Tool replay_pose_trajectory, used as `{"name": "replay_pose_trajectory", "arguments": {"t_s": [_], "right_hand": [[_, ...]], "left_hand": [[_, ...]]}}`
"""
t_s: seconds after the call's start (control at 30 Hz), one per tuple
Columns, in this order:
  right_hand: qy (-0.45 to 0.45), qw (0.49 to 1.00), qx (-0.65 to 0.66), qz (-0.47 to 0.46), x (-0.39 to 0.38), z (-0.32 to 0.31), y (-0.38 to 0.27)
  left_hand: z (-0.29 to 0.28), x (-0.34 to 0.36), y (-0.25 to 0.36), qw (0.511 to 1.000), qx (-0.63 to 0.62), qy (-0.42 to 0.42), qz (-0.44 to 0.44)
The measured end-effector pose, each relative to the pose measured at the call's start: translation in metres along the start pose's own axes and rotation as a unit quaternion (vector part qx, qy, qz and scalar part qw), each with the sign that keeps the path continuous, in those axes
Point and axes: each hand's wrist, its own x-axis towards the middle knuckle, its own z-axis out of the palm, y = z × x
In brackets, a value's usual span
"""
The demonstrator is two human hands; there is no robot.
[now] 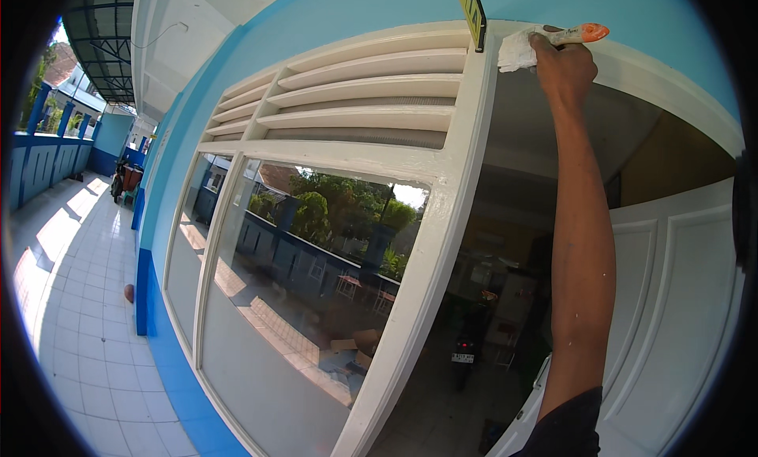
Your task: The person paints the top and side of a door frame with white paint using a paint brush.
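My right hand is raised high at the upper right, its fingers closed round a paintbrush. The brush has a pale handle with an orange end, and its bristles are thick with white paint. They lie against the top corner of the white door frame, where the post meets the head piece. Small white specks dot my forearm. My left hand is out of the picture.
A yellow sign juts out just left of the brush. Left of the post are white louvres and a glass window. A white panelled door stands open at right. A motorcycle is parked inside; a tiled walkway runs along the left.
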Motion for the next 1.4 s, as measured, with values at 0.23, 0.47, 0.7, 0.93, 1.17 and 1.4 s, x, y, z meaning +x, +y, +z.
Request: {"name": "replay_pose_trajectory", "arguments": {"t_s": [0.23, 0.47, 0.7, 0.93, 1.17, 1.4], "right_hand": [[-0.085, 0.996, -0.012, 0.003, -0.040, 0.018, 0.008], [-0.202, 0.950, 0.209, 0.115, -0.078, -0.057, 0.000], [-0.360, 0.920, 0.078, 0.130, -0.026, -0.019, 0.010], [-0.275, 0.959, -0.002, 0.062, 0.006, 0.018, 0.031], [-0.079, 0.992, 0.082, -0.056, -0.047, 0.023, 0.030], [-0.149, 0.972, 0.167, -0.074, -0.176, -0.038, 0.015]], "left_hand": [[0.019, 0.032, 0.028, 0.618, -0.647, 0.209, -0.394], [0.020, 0.017, -0.018, 0.673, -0.681, 0.044, -0.285], [0.025, 0.022, -0.005, 0.682, -0.687, 0.010, -0.253], [0.034, 0.007, 0.008, 0.834, -0.502, 0.100, -0.206], [0.028, -0.019, -0.027, 0.956, -0.288, 0.005, -0.049], [0.022, 0.003, 0.037, 0.743, -0.619, 0.087, -0.239]]}}
